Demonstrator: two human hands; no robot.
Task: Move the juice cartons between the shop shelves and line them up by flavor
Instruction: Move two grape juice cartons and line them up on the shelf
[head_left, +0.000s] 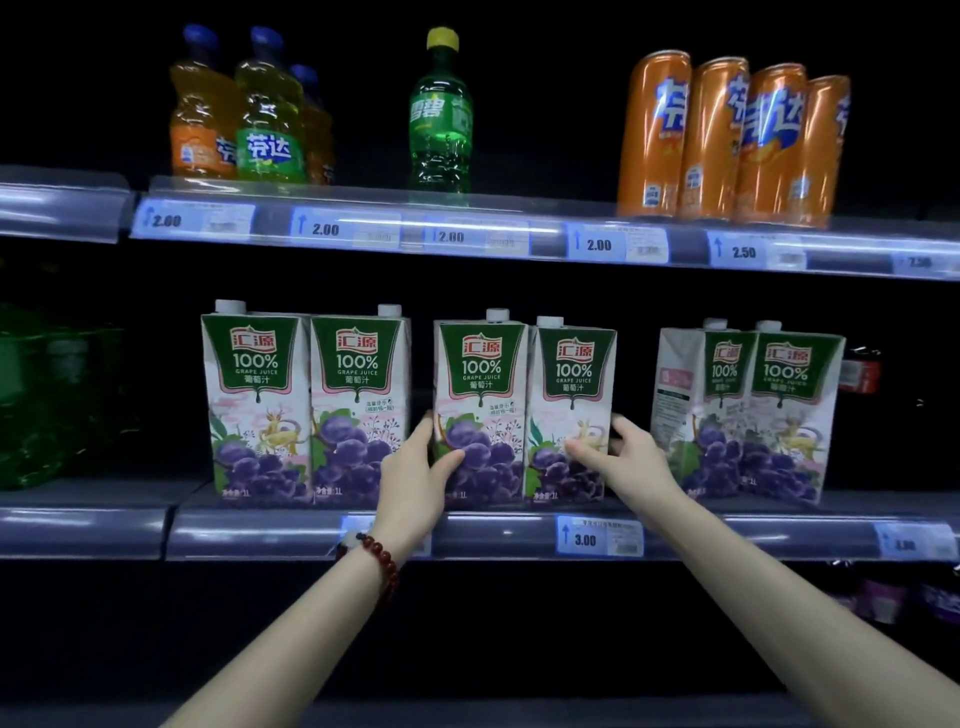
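Note:
Several white-and-green grape juice cartons stand upright in three pairs on the middle shelf (260, 530). My left hand (415, 478) grips the lower left side of the middle-left carton (480, 395). My right hand (631, 457) clasps the lower right side of the middle-right carton (571, 395), thumb across its front. These two cartons touch each other. A left pair (306, 405) and a right pair (748, 410) stand apart from them, with gaps on both sides. The rightmost pair is turned slightly, showing a side panel.
The upper shelf (363, 228) carries orange and green soda bottles (244, 114), a green Sprite bottle (440, 114) and orange cans (732, 140). Green bottles (47, 395) sit dimly at the far left of the middle shelf. Price tags line the shelf rails. Dark packs lie lower right.

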